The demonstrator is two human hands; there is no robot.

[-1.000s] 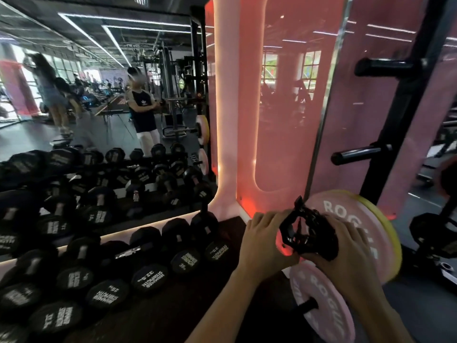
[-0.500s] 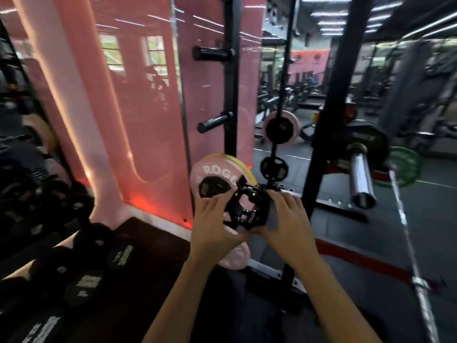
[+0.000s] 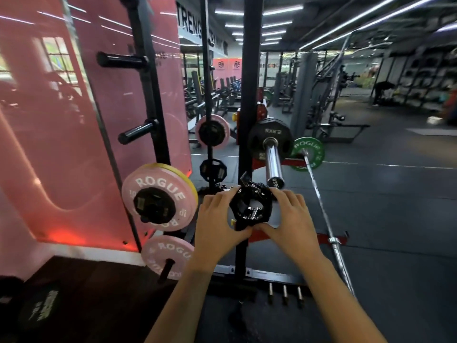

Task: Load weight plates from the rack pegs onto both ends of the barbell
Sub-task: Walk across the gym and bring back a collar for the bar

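Both forearms reach forward, the left hand [image 3: 217,224] and right hand [image 3: 290,219] curled around a black barbell collar [image 3: 251,206], thumbs meeting beneath it. Just beyond the right fingertips the barbell sleeve [image 3: 272,162] carries a black plate [image 3: 270,131]; pink plates [image 3: 158,196] hang on rack pegs left of the left hand.

Bare forearms, hands [image 3: 254,226], seemingly no sleeves.

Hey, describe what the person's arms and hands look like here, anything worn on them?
Both forearms are bare as far as the frame shows: no sleeves in view. The left hand and right hand wear no gloves, and no watch, wristband or rings can be seen. Fingernails look short and unpainted.
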